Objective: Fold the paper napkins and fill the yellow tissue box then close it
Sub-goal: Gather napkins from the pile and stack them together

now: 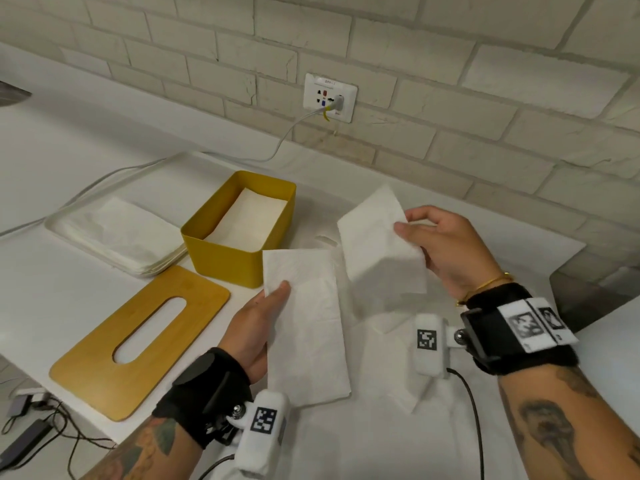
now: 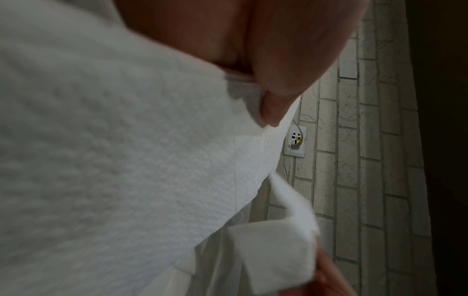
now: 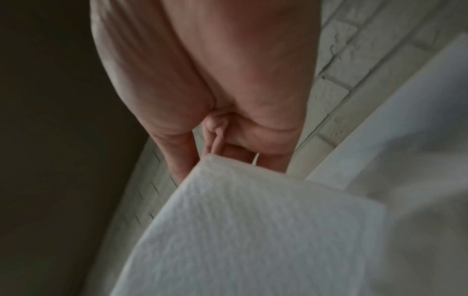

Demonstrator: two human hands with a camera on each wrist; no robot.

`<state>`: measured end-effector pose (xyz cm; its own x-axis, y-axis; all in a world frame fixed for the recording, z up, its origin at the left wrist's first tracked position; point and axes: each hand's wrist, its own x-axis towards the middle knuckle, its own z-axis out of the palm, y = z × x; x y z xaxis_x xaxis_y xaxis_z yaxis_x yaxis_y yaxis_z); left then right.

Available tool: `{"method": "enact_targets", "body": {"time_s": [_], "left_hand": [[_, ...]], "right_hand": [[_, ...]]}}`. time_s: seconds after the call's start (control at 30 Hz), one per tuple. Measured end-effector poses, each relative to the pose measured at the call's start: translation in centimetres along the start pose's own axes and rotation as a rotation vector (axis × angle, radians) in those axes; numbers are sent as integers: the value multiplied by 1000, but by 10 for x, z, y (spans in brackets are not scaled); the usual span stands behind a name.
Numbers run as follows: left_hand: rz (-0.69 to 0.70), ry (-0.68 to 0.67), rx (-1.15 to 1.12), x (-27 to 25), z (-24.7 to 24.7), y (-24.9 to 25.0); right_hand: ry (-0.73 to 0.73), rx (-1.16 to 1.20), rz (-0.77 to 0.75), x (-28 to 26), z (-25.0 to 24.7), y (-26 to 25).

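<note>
The open yellow tissue box (image 1: 221, 259) stands mid-table with white napkins lying flat inside. Its wooden lid (image 1: 104, 358) with an oval slot lies flat in front-left of it. My left hand (image 1: 263, 323) pinches a folded white napkin (image 1: 308, 327) by its left edge, thumb on top, just right of the box. My right hand (image 1: 436, 244) holds a second folded napkin (image 1: 377, 240) up in the air by its right edge. The left wrist view is filled by the left hand's napkin (image 2: 113, 160) under my thumb. In the right wrist view the other napkin (image 3: 253, 230) hangs below my fingers (image 3: 182, 152).
A stack of unfolded napkins (image 1: 121, 233) lies on a white tray left of the box. More white napkin sheets (image 1: 398, 427) cover the table under my hands. A wall socket (image 1: 329, 97) with a plugged cable sits on the brick wall. Cables hang off the table's lower left edge.
</note>
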<state>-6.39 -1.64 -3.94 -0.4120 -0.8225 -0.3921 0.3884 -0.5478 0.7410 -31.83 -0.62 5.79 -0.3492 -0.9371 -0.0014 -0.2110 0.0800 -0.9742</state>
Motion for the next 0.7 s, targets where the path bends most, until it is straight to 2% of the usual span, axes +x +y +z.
{"method": "enact_targets", "body": {"time_s": [0.07, 0.17, 0.3, 0.4, 0.53, 0.7], "left_hand": [[-12, 8, -19, 3, 3, -2], [-25, 7, -48, 5, 9, -2], [-44, -23, -87, 3, 17, -3], [-92, -79, -126, 2, 16, -6], [-109, -64, -120, 0, 18, -4], [-88, 28, -37, 1, 18, -6]], "right_hand": [[-103, 264, -18, -16, 9, -14], [-158, 391, 30, -35, 29, -5], [-97, 214, 139, -52, 62, 40], [-80, 229, 220, -58, 76, 62], [-39, 195, 237, -60, 78, 72], [-13, 142, 230, -57, 78, 77]]}}
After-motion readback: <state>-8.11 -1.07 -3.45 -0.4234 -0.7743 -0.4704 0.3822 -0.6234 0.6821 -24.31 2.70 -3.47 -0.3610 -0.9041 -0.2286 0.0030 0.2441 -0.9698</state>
